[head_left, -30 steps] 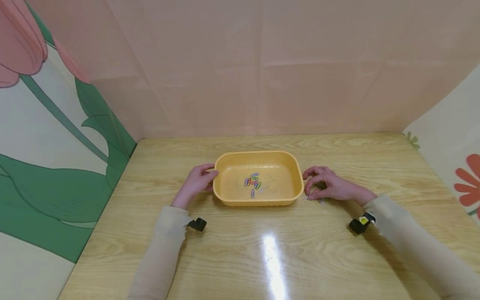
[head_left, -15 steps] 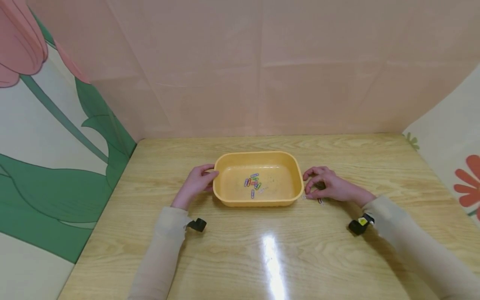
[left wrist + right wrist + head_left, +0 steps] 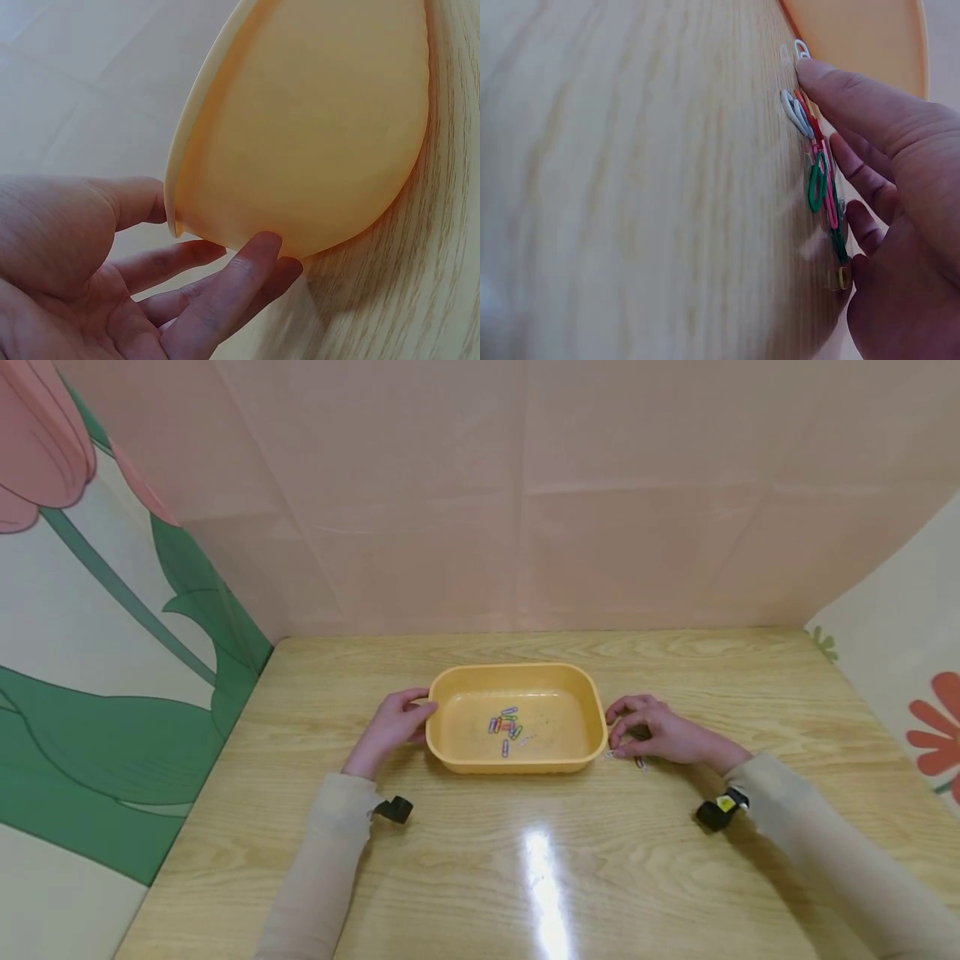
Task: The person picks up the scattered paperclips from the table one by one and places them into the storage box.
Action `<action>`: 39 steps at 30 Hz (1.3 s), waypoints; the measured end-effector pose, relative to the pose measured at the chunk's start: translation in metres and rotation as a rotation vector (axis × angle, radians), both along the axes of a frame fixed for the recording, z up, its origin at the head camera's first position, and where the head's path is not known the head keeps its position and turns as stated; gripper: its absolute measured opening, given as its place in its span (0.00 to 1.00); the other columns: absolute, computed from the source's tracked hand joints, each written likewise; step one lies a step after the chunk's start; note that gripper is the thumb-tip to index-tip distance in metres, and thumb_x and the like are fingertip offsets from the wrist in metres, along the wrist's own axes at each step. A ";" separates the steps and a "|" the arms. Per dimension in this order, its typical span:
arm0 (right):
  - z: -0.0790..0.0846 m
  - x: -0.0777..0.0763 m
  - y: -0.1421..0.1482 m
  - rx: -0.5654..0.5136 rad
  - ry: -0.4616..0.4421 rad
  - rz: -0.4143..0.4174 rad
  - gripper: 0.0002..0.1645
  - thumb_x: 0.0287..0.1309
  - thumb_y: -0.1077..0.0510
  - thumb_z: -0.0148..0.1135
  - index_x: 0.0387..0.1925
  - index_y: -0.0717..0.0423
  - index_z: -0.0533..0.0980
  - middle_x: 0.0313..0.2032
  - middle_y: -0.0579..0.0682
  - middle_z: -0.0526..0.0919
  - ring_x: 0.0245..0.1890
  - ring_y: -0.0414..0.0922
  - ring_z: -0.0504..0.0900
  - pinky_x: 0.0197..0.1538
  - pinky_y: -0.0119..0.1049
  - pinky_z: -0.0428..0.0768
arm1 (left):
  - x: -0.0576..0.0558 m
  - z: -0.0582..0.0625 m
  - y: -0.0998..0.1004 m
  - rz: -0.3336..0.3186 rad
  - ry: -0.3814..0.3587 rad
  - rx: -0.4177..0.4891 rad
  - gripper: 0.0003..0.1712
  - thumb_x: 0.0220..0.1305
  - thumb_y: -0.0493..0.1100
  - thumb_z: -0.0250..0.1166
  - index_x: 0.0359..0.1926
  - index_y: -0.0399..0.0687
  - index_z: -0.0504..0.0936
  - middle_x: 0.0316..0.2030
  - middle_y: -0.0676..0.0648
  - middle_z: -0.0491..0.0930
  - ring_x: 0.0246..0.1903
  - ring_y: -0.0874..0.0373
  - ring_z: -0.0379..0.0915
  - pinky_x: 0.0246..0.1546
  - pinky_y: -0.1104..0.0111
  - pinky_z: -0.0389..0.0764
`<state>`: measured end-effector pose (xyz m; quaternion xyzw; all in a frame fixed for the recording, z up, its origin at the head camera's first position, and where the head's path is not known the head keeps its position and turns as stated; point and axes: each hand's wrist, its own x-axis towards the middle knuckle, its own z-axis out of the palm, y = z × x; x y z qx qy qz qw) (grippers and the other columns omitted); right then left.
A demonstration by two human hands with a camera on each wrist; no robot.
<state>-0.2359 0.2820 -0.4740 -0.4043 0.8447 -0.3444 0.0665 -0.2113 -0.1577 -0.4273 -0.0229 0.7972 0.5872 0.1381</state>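
Observation:
In the head view, my left hand grips the left end of a yellow plastic basin. Its thumb lies at the rim, and the other fingers press the outer wall in the left wrist view. Just right of the basin, my right hand has thumb and index tips together low at the table. They pinch a white paper clip, part of which sticks out past the thumb. Beside and below that hand lie more paper clips: a pale one, a green one and a pink one.
Several coloured paper clips lie on the basin's floor. The wooden table ends at a pink backdrop. Floral panels flank it on both sides. Each wrist carries a small black camera.
My right thumb has shifted slightly toward the basin, closing on the white paper clip beside it. My left hand and the basin have stayed put.

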 end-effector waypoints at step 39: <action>0.066 -0.007 -0.005 -0.383 -0.333 -0.235 0.14 0.68 0.61 0.54 0.50 0.67 0.72 0.42 0.62 0.84 0.44 0.51 0.83 0.50 0.30 0.79 | 0.001 0.003 0.003 0.019 -0.006 -0.016 0.25 0.69 0.42 0.58 0.63 0.38 0.70 0.45 0.32 0.79 0.42 0.43 0.80 0.35 0.65 0.84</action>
